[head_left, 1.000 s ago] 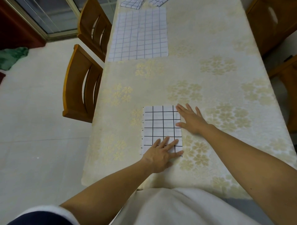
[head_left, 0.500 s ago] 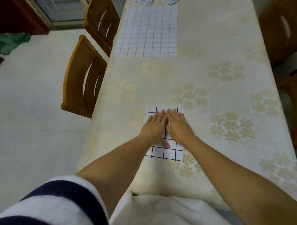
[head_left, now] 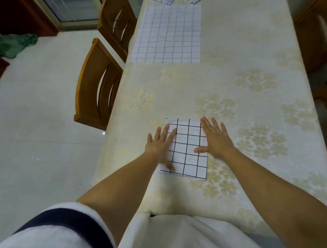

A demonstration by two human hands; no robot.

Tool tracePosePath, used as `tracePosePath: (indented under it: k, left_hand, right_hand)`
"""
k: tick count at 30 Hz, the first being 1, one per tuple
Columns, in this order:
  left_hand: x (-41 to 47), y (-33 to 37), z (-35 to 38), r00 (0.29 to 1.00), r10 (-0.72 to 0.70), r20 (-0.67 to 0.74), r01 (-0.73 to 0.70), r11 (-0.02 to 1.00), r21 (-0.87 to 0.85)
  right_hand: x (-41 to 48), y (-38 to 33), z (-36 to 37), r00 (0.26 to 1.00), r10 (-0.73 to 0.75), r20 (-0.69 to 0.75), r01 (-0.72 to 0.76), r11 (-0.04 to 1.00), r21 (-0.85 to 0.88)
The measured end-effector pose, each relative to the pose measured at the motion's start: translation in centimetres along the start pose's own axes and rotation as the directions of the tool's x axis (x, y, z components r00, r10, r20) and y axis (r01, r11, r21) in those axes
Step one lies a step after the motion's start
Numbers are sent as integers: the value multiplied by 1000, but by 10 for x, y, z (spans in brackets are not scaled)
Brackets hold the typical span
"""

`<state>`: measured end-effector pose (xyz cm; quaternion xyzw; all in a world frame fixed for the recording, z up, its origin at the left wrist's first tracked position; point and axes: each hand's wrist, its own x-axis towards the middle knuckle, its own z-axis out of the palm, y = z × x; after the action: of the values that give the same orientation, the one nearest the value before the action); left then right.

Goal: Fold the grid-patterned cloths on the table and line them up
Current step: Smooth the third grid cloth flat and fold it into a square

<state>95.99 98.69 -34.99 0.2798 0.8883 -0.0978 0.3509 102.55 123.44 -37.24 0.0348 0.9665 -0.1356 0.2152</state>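
Note:
A small folded white cloth with a bold black grid [head_left: 187, 148] lies flat near the table's front edge. My left hand [head_left: 160, 145] rests flat on its left side, fingers straight and spread. Flat on its right edge lies my right hand [head_left: 215, 139], thumb on the cloth. A larger cloth with a thin grid [head_left: 168, 33] lies spread out farther back on the left. Parts of more grid cloths [head_left: 164, 1] show at the top edge.
The table [head_left: 247, 99] wears a cream cloth with gold flowers. Two wooden chairs [head_left: 95, 88] stand along its left side, and more wooden furniture [head_left: 311, 35] stands at the right. A green cloth [head_left: 16, 44] lies on the floor at far left.
Both hands were together at the middle of the small folded cloth; they have slid apart to its left and right sides. The cloth has stayed in place.

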Motion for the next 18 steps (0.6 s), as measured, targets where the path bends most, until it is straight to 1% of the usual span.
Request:
tracePosePath:
  k: [3, 5, 6, 8, 9, 10, 12, 15, 18]
  left_hand:
    - [-5, -2, 0, 1000, -5, 16, 4, 999, 34]
    - [-5, 1, -8, 1000, -11, 18, 9, 996, 87]
    - [-4, 5, -13, 1000, -11, 1, 11, 996, 92]
    - [-4, 15, -22, 995, 27, -95, -18, 996, 89]
    - [-4, 21, -24, 987, 73, -143, -58, 993, 101]
    - [-4, 29, -25, 979, 127, -161, -109, 987, 117]
    - [-1, 40, -20, 975, 190, -111, -175, 976, 133]
    - [5, 43, -10, 988, 155, -24, -153, 985, 83]
    - [0, 35, -8, 993, 121, -6, -120, 989, 90]
  right_hand:
    - [1, -4, -1, 1000, 20, 21, -20, 1000, -14]
    - [1, -10, -6, 1000, 25, 11, -24, 997, -69]
    - [0, -15, -9, 1000, 11, -12, -12, 996, -92]
    - [0, -27, -13, 996, -54, -67, 46, 993, -105]
    - [-1, -36, -14, 993, -97, -72, 89, 990, -110]
    - [-3, -46, -11, 988, -142, -55, 134, 983, -128]
    - [-8, -62, 4, 981, -193, 7, 192, 967, -165]
    - [-13, -60, 21, 983, -175, 48, 178, 981, -71]
    - [-20, -45, 21, 980, -187, 65, 193, 977, -89]
